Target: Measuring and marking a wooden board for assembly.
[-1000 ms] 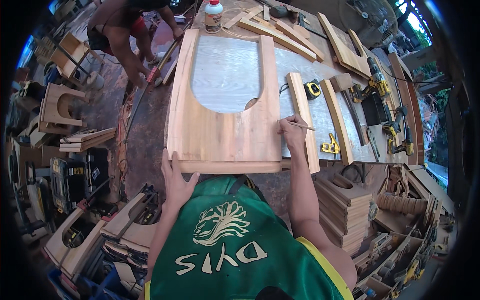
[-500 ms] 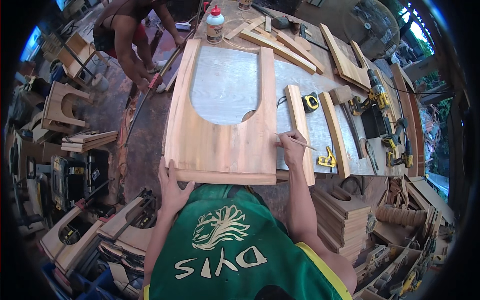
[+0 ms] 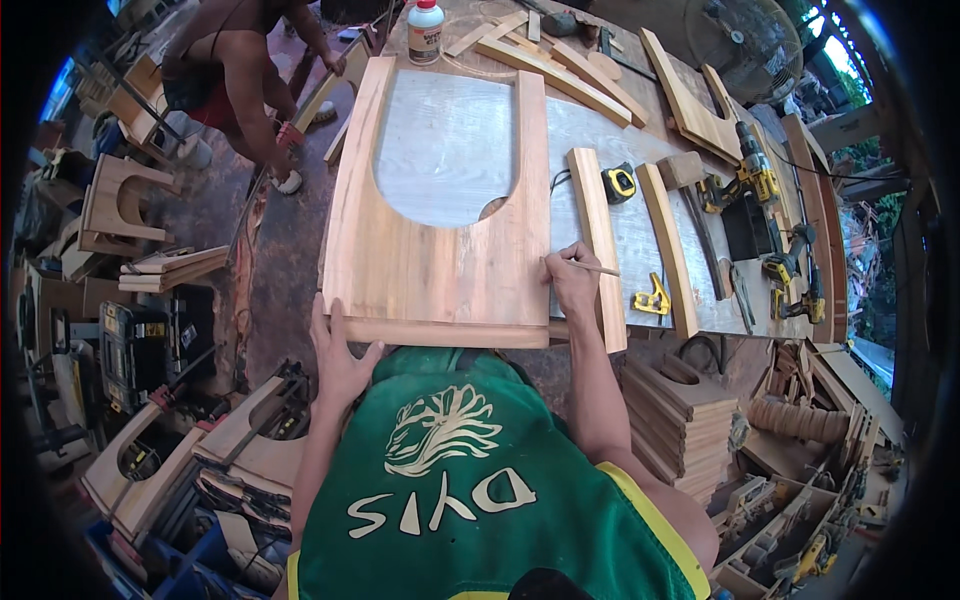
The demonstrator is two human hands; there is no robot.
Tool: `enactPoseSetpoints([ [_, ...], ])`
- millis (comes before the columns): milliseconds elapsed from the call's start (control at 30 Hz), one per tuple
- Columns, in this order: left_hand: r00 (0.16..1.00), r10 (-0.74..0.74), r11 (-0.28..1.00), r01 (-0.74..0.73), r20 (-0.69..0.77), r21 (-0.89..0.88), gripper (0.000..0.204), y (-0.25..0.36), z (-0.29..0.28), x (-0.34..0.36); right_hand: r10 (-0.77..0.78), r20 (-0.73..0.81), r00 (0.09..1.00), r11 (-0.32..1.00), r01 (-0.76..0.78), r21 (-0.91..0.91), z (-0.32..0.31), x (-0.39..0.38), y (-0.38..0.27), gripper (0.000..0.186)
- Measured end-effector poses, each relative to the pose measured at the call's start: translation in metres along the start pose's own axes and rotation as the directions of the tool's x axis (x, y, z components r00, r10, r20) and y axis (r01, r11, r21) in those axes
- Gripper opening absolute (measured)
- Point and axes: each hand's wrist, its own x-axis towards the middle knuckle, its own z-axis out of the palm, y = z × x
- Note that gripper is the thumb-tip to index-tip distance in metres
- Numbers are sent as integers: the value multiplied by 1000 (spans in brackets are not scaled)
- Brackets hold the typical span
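My right hand (image 3: 572,280) slid slightly nearer along the right edge of the U-cut panel (image 3: 435,275), pinching a pencil (image 3: 598,267). My left hand (image 3: 343,368) spread wide at its near-left corner. Panel lay on bench (image 3: 572,132), near side.

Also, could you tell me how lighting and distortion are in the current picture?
Head view: straight edges bow near the dark rim; head view, upper right: daylight looks washed out; head view, centre: the wooden panel and right hand look softly lit, without obvious blur.
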Motion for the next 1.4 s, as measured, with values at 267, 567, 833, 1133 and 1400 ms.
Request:
enactPoseSetpoints([
  [267, 1000, 8, 1000, -8, -20, 10, 95, -2, -1, 2, 13, 5, 1000, 999, -13, 52, -2, 5, 11, 13],
  [567, 1000, 5, 999, -5, -4, -54, 97, -2, -1, -1, -139, 254, 957, 984, 105, 146, 77, -14, -31, 9],
  [833, 999, -37, 998, 35, -24, -60, 96, -4, -9, -1, -109, 584, 805, 994, 98, 52, 238, -15, -49, 14],
  [1133, 999, -43, 996, 40, -30, -77, 94, -8, -11, 3, -94, 502, 860, 992, 122, -22, 248, -13, -46, 17],
  [1400, 999, -29, 997, 27, -30, -77, 92, -7, -11, -4, -52, 556, 829, 997, 78, -23, 245, -18, -59, 15],
])
